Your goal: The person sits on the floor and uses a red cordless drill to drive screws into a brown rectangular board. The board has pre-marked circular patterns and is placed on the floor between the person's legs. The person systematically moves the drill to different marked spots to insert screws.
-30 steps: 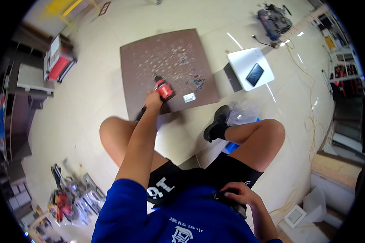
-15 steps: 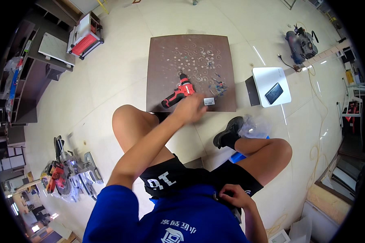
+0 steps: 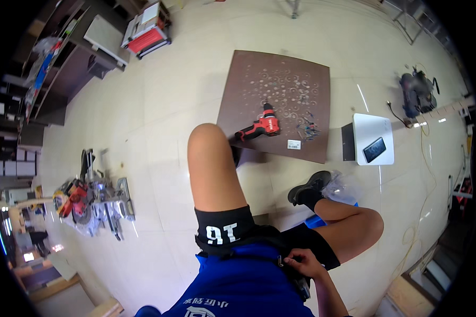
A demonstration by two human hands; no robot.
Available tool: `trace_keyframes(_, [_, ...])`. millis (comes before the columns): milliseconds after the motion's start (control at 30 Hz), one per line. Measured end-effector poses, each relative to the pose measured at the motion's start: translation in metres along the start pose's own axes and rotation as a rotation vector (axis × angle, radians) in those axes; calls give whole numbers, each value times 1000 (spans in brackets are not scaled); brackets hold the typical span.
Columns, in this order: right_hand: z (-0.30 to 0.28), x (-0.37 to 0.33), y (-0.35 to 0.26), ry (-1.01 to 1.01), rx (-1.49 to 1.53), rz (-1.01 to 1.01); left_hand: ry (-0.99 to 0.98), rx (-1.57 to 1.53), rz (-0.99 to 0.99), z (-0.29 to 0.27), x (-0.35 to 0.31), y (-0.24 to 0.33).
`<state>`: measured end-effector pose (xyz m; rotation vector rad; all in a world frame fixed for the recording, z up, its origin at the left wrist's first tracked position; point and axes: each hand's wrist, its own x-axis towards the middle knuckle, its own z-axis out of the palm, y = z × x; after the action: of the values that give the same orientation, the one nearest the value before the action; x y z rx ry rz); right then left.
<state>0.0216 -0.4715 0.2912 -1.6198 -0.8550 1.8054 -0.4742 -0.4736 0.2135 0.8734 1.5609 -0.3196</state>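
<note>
My right hand [image 3: 305,263] rests at my waist. Its fingers are curled together against the edge of a black waist bag [image 3: 272,236], beside a small metal piece [image 3: 280,260]; what they pinch is too small to tell. My left hand is out of the picture, with only a bit of blue sleeve [image 3: 148,311] at the lower edge. In front of me a red and black cordless drill [image 3: 267,126] lies on a brown board [image 3: 238,100]. Loose drill bits [image 3: 308,128] sit in a small pile right of the drill, near a white label [image 3: 294,144].
Ring marks and holes cover the board's far part. To its right, a phone [image 3: 374,150] lies on a white-topped box [image 3: 373,127]. A compressor [image 3: 418,92] stands at the far right, a mitre saw [image 3: 84,201] at the left. A clear plastic bag [image 3: 344,190] lies by my shoe [image 3: 309,187].
My left hand has drawn back from beside the drill and left the picture. The view has turned, so the board sits further right and tilted. My right hand stays at the waist.
</note>
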Motion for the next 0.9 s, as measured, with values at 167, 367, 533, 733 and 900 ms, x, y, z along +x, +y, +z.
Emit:
trace_keyframes(167, [-9, 0, 4, 16, -27, -106, -170, -40, -5, -18, 18, 29])
trace_keyframes(367, [-15, -6, 7, -68, -6, 52, -263, -21, -19, -41, 16, 58])
trace_keyframes(533, [-4, -49, 22, 31, 4, 127, -330, 29, -80, -64, 13, 70])
trace_keyframes(733, [60, -124, 85, 376, 295, 171, -420, 92, -173, -86, 12, 85])
trace_keyframes(900, [174, -171, 149, 689, 855, 13, -466, 122, -240, -100, 1, 91])
